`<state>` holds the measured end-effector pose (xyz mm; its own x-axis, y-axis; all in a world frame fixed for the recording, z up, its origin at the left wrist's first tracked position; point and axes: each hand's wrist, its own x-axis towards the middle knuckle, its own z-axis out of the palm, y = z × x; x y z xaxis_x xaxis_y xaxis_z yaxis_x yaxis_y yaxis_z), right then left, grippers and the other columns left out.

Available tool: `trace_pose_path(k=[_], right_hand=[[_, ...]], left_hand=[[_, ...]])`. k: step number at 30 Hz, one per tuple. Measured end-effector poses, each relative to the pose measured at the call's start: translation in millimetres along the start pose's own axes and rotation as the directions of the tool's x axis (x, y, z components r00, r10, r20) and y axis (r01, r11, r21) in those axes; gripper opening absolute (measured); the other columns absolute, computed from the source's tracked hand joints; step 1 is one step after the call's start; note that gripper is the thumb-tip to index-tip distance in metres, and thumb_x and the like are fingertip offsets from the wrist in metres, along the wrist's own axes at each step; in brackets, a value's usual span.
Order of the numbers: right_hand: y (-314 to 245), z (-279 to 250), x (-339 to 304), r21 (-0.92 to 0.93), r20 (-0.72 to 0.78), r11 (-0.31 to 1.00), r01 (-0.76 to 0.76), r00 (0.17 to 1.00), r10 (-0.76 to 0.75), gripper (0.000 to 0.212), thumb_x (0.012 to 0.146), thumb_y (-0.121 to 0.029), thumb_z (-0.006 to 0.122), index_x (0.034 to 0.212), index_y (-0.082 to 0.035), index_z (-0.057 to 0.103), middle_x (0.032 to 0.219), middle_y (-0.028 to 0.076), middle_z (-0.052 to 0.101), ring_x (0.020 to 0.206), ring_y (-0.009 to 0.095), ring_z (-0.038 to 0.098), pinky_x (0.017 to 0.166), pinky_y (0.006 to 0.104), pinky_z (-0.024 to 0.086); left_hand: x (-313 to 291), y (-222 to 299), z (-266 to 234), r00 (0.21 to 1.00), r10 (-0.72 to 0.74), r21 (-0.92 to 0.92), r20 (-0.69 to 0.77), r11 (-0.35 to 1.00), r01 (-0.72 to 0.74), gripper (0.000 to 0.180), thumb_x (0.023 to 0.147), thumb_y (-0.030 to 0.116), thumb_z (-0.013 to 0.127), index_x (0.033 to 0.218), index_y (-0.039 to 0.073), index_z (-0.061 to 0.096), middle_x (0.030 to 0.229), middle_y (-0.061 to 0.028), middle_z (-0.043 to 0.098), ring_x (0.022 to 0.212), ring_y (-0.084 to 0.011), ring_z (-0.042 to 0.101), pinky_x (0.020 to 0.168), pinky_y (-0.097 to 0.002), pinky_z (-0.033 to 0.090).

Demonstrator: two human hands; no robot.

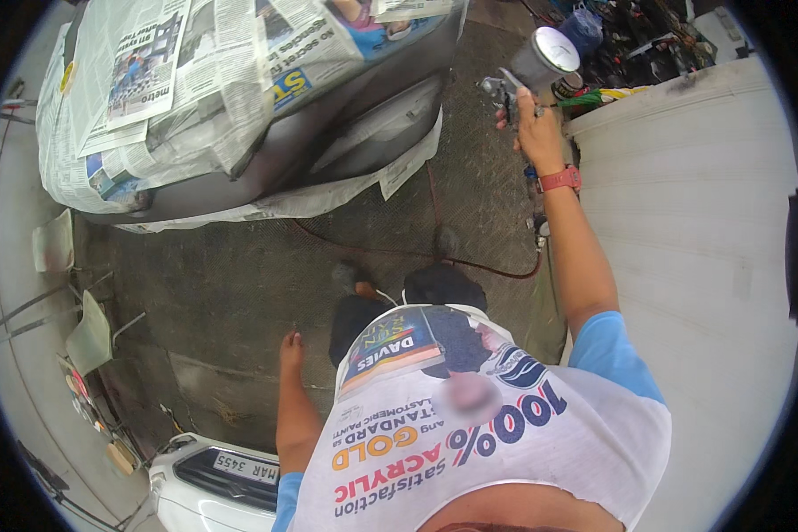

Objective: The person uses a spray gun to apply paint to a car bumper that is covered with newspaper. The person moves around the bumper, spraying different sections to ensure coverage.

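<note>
My right hand (539,129), with a red watch on the wrist, reaches out to the far right. Its fingers wrap round a paint spray gun (503,87), which carries a grey cup with a pale round lid (556,49). Left of the gun, across a gap, is a car's dark grey bumper (239,182); sheets of newspaper (213,71) cover the bodywork above it, and more paper hangs along its lower edge. My left hand (292,348) hangs low beside my body, touching nothing that I can see. Its fingers are mostly hidden from above.
A thin reddish hose (479,264) curves over the dark textured floor past my feet. Beside my right forearm is a gauge fitting (542,229). A pale wall (683,186) runs along the right, with clutter (656,53) at its far end. Chairs (89,332) stand left; a white car (213,483) is near.
</note>
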<state>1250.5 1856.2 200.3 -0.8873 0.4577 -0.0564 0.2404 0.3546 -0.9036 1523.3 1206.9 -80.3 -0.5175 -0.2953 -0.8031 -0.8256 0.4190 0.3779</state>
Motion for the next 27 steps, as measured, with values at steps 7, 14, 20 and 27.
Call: trace_pose_path(k=[7, 14, 20, 27], right_hand=[[10, -57, 57, 0.03, 0.066, 0.997, 0.071, 0.995, -0.072, 0.058, 0.113, -0.049, 0.043, 0.128, 0.0, 0.07, 0.088, 0.009, 0.077, 0.064, 0.011, 0.069, 0.044, 0.0272, 0.047], [-14, -29, 45, 0.258, 0.428, 0.965, 0.05, 0.89, -0.161, 0.056, 0.109, -0.05, 0.055, 0.131, -0.001, 0.07, 0.084, 0.006, 0.074, 0.069, 0.011, 0.07, 0.055, 0.0277, 0.052], [-21, -10, 36, 0.252, 0.602, 0.968, 0.012, 0.781, -0.166, 0.062, 0.112, -0.054, 0.043, 0.137, 0.0, 0.064, 0.09, 0.008, 0.076, 0.075, 0.01, 0.073, 0.045, 0.0232, 0.047], [-23, -47, 103, 0.115, 0.374, 0.988, 0.1, 0.917, -0.136, 0.064, 0.112, -0.056, 0.042, 0.131, 0.0, 0.066, 0.09, 0.01, 0.077, 0.075, 0.013, 0.074, 0.044, 0.026, 0.047]], left_hand=[[-53, 4, 143, 0.998, -0.053, -0.007, 0.024, 0.999, 0.053, 0.052, 0.109, 0.037, 0.057, 0.147, 0.003, 0.059, 0.137, -0.0167, 0.068, 0.122, -0.0286, 0.067, 0.104, -0.0424, 0.051], [-79, 14, 259, 0.966, 0.255, 0.098, -0.041, 0.963, -0.25, 0.05, 0.107, 0.038, 0.058, 0.144, 0.005, 0.062, 0.137, -0.0234, 0.068, 0.131, -0.0353, 0.063, 0.11, -0.043, 0.048], [-94, 18, 252, 0.985, 0.172, -0.012, -0.026, 0.985, -0.172, 0.049, 0.107, 0.034, 0.058, 0.144, 0.003, 0.062, 0.14, -0.0215, 0.067, 0.129, -0.0357, 0.064, 0.11, -0.0434, 0.048], [-94, 21, 264, 0.997, -0.072, -0.139, 0.038, 0.987, 0.076, 0.049, 0.108, 0.032, 0.058, 0.145, 0.0, 0.059, 0.137, -0.0187, 0.068, 0.127, -0.0299, 0.065, 0.107, -0.0414, 0.05]])
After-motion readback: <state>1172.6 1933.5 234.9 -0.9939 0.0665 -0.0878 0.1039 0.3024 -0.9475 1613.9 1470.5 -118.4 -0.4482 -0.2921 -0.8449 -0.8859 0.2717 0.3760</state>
